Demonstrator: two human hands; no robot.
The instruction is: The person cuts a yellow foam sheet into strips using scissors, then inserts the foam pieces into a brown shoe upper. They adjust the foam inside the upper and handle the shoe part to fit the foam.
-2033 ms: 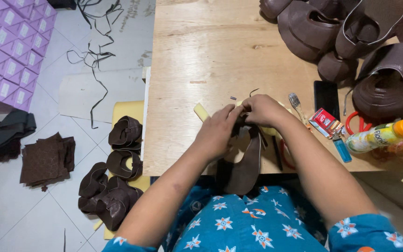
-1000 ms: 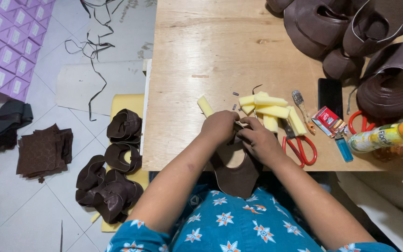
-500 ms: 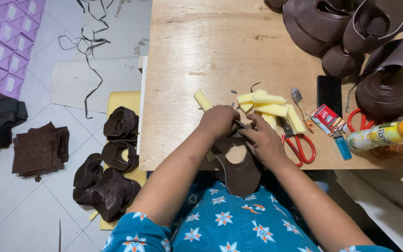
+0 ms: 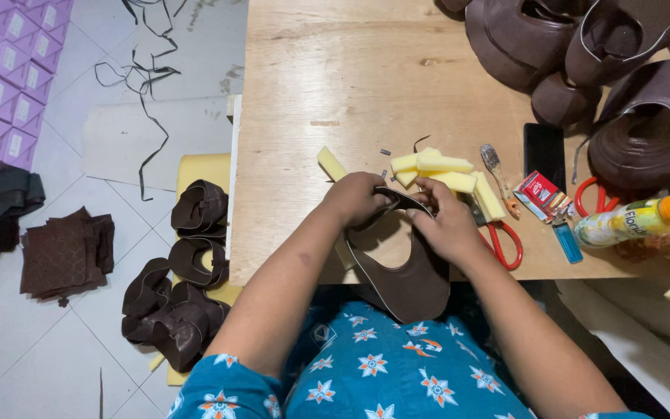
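My left hand [image 4: 357,199] and my right hand [image 4: 445,221] both grip a dark brown leather shoe upper [image 4: 405,275] at the near edge of the wooden table [image 4: 335,93]. The curved piece hangs over the table edge toward my lap. My fingers pinch its top rim between the two hands. Several yellow foam strips [image 4: 437,167] lie just beyond my hands.
Red-handled scissors [image 4: 505,240], a small brush [image 4: 498,167], a red packet [image 4: 538,190], a blue lighter [image 4: 566,237], a black phone [image 4: 544,151] and an orange-capped bottle [image 4: 637,221] lie to the right. Finished brown uppers [image 4: 583,54] pile at the back right; more [image 4: 180,287] lie on the floor.
Both hands with the leather piece drew back from over the foam strips toward the table edge, uncovering the strips. Since then the hands only shifted slightly on the rim.
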